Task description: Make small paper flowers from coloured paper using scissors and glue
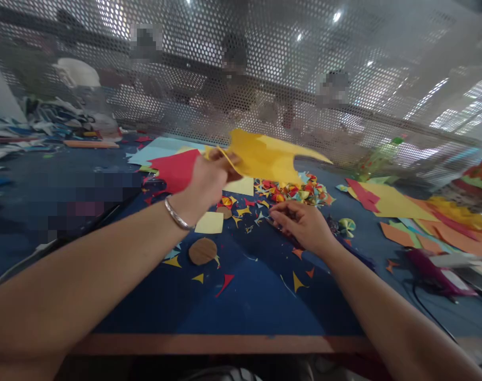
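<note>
My left hand [217, 172], with a bangle on the wrist, grips the edge of a yellow sheet [265, 153] and holds it above the table. The sheet has curved cut-outs along its border. My right hand [298, 222] hovers low over the scraps with its fingers curled and thumb pressed near the fingertips; whether anything is between them is hidden. Just beyond it lies a heap of small coloured pieces [304, 190]. A round brown disc [203, 251] and a pale yellow square [209, 223] lie nearer me, and a red sheet [175, 170] is beside my left hand.
Coloured offcuts [298, 282] are strewn over the blue tabletop [241, 312]. Stacked coloured sheets [400, 201] and a purple device with a cable [439, 272] are at right. A clear container [94, 106] stands back left. A perforated metal screen [265, 69] rises behind, with people beyond it.
</note>
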Tool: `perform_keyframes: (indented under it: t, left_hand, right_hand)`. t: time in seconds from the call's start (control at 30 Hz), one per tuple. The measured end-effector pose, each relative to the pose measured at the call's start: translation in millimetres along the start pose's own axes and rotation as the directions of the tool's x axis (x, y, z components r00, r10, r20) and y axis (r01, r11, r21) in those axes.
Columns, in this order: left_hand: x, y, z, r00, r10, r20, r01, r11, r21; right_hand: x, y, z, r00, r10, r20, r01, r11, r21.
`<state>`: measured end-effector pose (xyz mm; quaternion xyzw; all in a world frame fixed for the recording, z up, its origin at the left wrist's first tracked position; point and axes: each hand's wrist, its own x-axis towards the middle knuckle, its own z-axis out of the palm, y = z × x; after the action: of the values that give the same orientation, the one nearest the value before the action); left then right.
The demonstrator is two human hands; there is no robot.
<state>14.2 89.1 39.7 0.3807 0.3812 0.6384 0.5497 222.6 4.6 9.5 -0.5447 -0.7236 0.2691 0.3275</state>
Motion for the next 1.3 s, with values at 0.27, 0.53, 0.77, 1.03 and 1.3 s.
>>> perform_keyframes:
  t: [0.27, 0.53, 0.77, 1.03, 1.3]
  left_hand:
    - [-38.6, -36.7, 9.4, 0.882, -0.363, 0.301, 0.364, 0.930, 0.055]
    - [-34.7, -53.1, 3.1, 0.933, -0.186, 0.308, 0.209, 0.977, -0.044]
    - [-27.9, -21.7, -0.6, 0.805, -0.351, 0.478, 0.278, 0.935, 0.218]
    - [-7.7, -4.3, -12.5, 0.717, -0.507, 0.478, 0.360, 0.857, 0.369]
    - [-15.4, -14.7, 4.5, 0.836, -0.325, 0.442, 0.269, 0.945, 0.185]
  right_hand:
    - [2.3, -0.3, -0.7, 0.990, 0.118, -0.083, -0.071, 0.901, 0.427]
    - [1.7, 8.1, 2.6, 0.979, 0.159, -0.128, -0.068, 0.843, 0.533]
    - [5.7, 13.4, 0.1, 0.931, 0.084, -0.356, 0.059, 0.926, 0.374]
    - [3.6, 9.1, -2.5, 0.971, 0.049, -0.234, 0.059, 0.899, 0.434]
    - [6.7, 6.3, -6.1, 0.974, 0.124, -0.189, -0.058, 0.945, 0.322]
